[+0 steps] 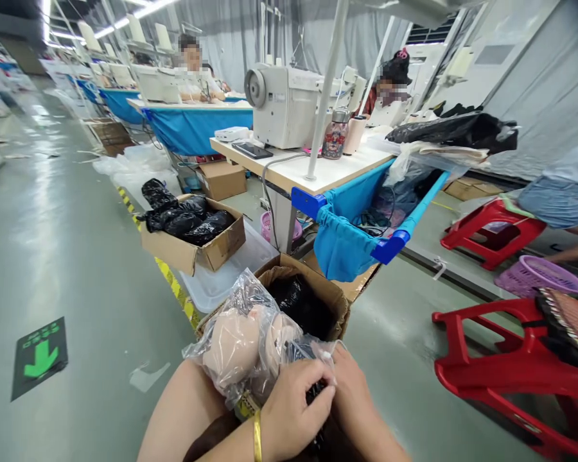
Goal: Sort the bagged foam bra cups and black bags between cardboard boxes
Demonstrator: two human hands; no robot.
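Observation:
A clear plastic bag (256, 301) with beige, rounded, padded pieces (232, 343) inside, which look like bra cups, lies over my lap and against the open carton. My left hand (296, 394), with a gold bracelet at the wrist, is closed in a pinch at the bag's right end. Beside it, my right hand (350, 378) is at the same end of the bag, its fingers partly hidden behind plastic and my left hand. Black plastic shows under the left fingers. The cardboard carton (341, 311) just ahead holds a black plastic bag (301, 305).
Another carton (173, 251) with black bags sits on a translucent bin lid (212, 282). Ahead stands a sewing table (289, 172) with a sewing machine (289, 106) and blue cloth trough (341, 247). Red stools (491, 366) are at right; co-workers sit beyond.

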